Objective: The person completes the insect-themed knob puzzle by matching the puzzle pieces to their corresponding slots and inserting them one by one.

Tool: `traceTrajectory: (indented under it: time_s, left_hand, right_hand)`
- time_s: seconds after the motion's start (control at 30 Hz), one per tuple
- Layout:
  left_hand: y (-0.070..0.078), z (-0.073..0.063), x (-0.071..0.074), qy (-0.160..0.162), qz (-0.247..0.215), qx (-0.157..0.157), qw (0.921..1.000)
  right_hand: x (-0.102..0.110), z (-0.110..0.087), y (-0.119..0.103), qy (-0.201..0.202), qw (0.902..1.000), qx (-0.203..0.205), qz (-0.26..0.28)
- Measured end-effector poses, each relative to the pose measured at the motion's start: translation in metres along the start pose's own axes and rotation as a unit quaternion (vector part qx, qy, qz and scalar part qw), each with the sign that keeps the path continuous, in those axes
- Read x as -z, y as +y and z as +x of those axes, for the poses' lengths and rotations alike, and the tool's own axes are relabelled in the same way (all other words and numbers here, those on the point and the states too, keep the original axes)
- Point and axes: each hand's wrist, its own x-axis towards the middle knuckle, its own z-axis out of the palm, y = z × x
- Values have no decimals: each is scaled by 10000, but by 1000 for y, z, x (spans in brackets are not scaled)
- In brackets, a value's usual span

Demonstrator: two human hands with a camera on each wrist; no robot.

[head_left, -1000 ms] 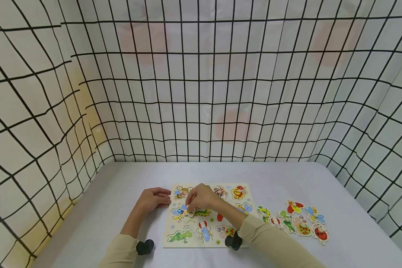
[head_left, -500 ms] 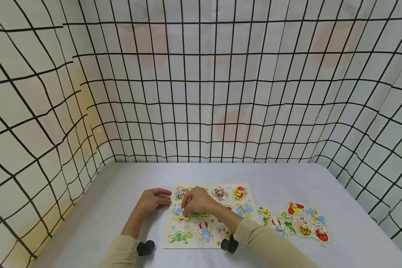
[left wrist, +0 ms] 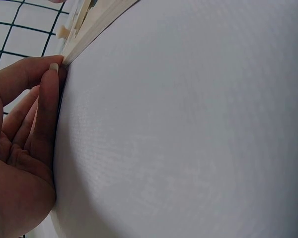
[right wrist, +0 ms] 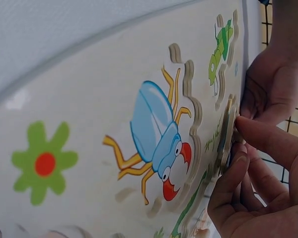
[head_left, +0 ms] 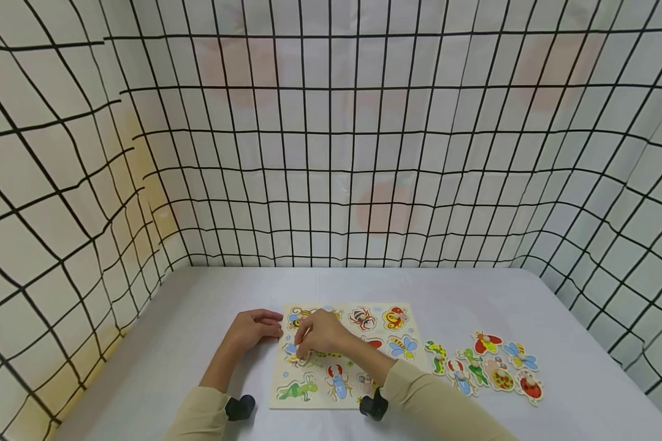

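Observation:
A cream wooden puzzle board [head_left: 320, 402] printed with insects lies in the middle of the table. My right hand [head_left: 324, 334] is over the board's left part, thumb and forefinger pinching a thin puzzle piece [right wrist: 227, 133]. In the right wrist view that piece is edge-on, tilted against the board, and its picture is hidden. My left hand [head_left: 249, 329] rests on the table at the board's left side; the left wrist view puts its relaxed fingertips against the wooden edge [left wrist: 97, 27]. A blue beetle recess [head_left: 338, 383] and a green grasshopper recess [head_left: 298, 388] show near the front.
Right of the board lie several loose insect pieces, among them a caterpillar [head_left: 437, 356], a blue-winged bee [head_left: 520, 356] and a ladybird [head_left: 529, 384]. Pieces with knobs sit along the board's back row, including a spider [head_left: 362, 318]. Black-lined white walls [head_left: 364, 184] surround the table.
My right hand has shifted slightly left and towards me over the board, still pinching the piece. The left hand stays at the board's edge.

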Motion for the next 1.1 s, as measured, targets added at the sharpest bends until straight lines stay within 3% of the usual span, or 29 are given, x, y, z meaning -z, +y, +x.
traceTrajectory:
  time_s: [1.1]
  left_hand:
    - [-4, 4, -1, 6, -36, -72, 10000]
  right_hand:
    - [-6, -1, -1, -87, 9998, -60, 153]
